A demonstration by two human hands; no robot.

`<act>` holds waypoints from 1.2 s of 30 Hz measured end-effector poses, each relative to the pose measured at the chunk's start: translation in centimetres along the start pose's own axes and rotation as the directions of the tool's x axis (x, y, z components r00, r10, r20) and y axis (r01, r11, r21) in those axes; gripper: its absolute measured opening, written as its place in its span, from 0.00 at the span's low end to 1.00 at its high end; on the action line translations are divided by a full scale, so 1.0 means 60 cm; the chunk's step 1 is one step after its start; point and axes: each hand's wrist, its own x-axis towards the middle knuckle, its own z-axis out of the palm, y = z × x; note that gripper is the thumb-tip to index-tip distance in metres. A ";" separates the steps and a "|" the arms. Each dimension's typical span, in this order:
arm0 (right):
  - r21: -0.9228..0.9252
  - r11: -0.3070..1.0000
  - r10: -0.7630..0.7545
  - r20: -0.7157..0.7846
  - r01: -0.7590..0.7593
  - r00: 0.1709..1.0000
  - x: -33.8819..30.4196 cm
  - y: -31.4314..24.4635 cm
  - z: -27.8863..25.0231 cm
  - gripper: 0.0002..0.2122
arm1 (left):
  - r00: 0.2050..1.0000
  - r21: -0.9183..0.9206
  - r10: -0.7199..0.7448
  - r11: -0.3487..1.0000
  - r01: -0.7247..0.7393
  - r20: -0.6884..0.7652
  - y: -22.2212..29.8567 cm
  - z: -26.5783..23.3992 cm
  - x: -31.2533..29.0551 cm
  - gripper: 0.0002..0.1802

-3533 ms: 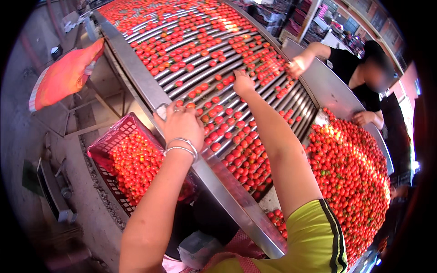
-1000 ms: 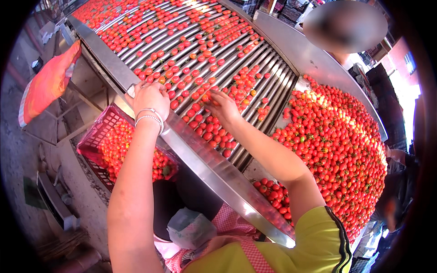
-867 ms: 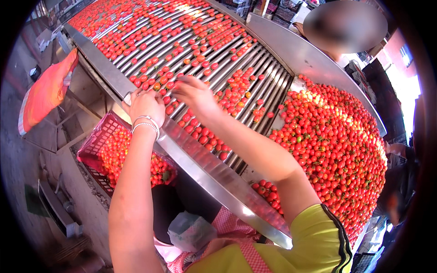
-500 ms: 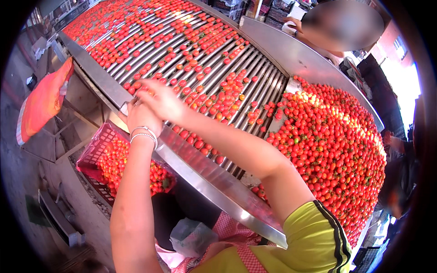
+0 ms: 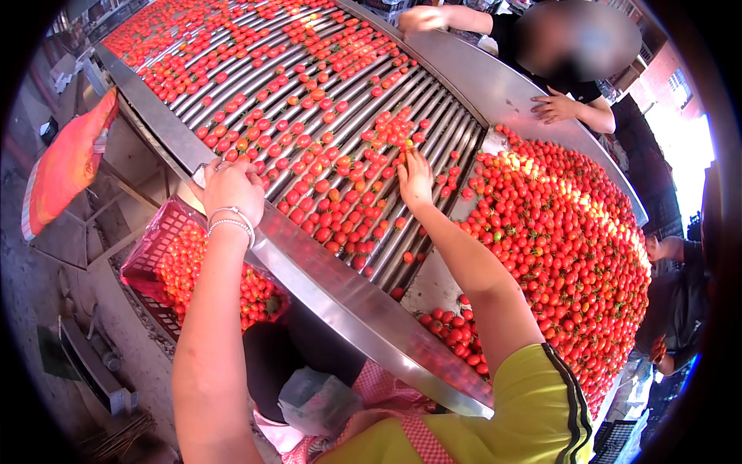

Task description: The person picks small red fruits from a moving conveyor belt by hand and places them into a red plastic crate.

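Note:
Small red cherry tomatoes (image 5: 340,213) lie in rows on a sloping bed of metal rollers (image 5: 444,116). My right hand (image 5: 416,182) reaches over the rollers, fingers stretched, its tips at a cluster of tomatoes that includes a yellowish-orange one (image 5: 408,144). Beside the near metal rim (image 5: 309,290), on its left part, my left hand (image 5: 232,188) is bent with fingers curled downward; what they enclose, if anything, is hidden. A bracelet (image 5: 232,224) circles that wrist. Below the left hand stands a red plastic crate (image 5: 143,259) holding more tomatoes.
A large heap of tomatoes (image 5: 549,263) fills the right side. Across the rollers, another person's hand (image 5: 553,107) rests on the far metal guard (image 5: 495,85); their other arm is stretched out. An orange-red sack (image 5: 66,166) hangs at left. A clear plastic bag (image 5: 317,402) lies by my lap.
My hands were together over the left rim; the right has moved away rightward onto the tomatoes, while the left stays near the rim. Tomatoes on the rollers have shifted. The other person's arms have spread apart.

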 end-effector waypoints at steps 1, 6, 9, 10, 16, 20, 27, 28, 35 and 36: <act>-0.082 0.995 0.056 -0.016 -0.057 0.998 -0.002 -0.006 -0.001 0.20 | 1.000 0.007 -0.005 1.000 0.005 0.010 -0.002 -0.001 0.000 0.09; 0.199 0.946 -0.266 0.030 0.255 0.963 -0.045 -0.091 -0.009 0.21 | 1.000 0.013 0.007 1.000 -0.007 -0.003 -0.001 0.011 0.001 0.09; 0.391 0.845 -0.467 0.209 0.364 0.859 -0.098 -0.161 -0.053 0.24 | 1.000 0.017 -0.013 1.000 0.013 -0.014 -0.008 0.004 -0.003 0.09; 0.328 0.816 -0.566 0.286 0.476 0.773 -0.114 -0.175 -0.077 0.26 | 1.000 0.012 -0.018 1.000 0.018 -0.017 -0.009 0.004 -0.003 0.09; 0.379 0.752 -0.658 0.470 0.539 0.589 -0.158 -0.108 -0.144 0.28 | 1.000 0.022 -0.008 1.000 0.009 -0.015 0.001 0.009 -0.002 0.09; 0.259 0.761 -0.625 0.539 0.594 0.565 -0.154 -0.066 -0.187 0.21 | 1.000 0.014 -0.004 1.000 0.004 -0.020 0.000 0.016 -0.001 0.08; 0.429 0.889 -0.321 0.333 0.160 0.887 -0.053 -0.139 -0.106 0.10 | 1.000 0.023 -0.001 1.000 0.001 -0.012 -0.006 0.014 -0.001 0.09; 0.431 0.873 -0.365 0.272 0.227 0.890 -0.035 -0.144 -0.083 0.11 | 1.000 0.027 -0.002 1.000 0.003 -0.019 -0.003 0.011 -0.002 0.09; 0.318 0.924 -0.307 0.287 0.212 0.908 0.015 -0.154 0.002 0.12 | 1.000 0.024 -0.004 1.000 0.004 -0.028 0.001 0.012 0.000 0.09; 0.393 0.918 -0.219 0.406 0.047 0.887 0.022 -0.156 -0.006 0.12 | 1.000 0.024 -0.009 1.000 0.009 -0.027 -0.001 0.013 -0.002 0.09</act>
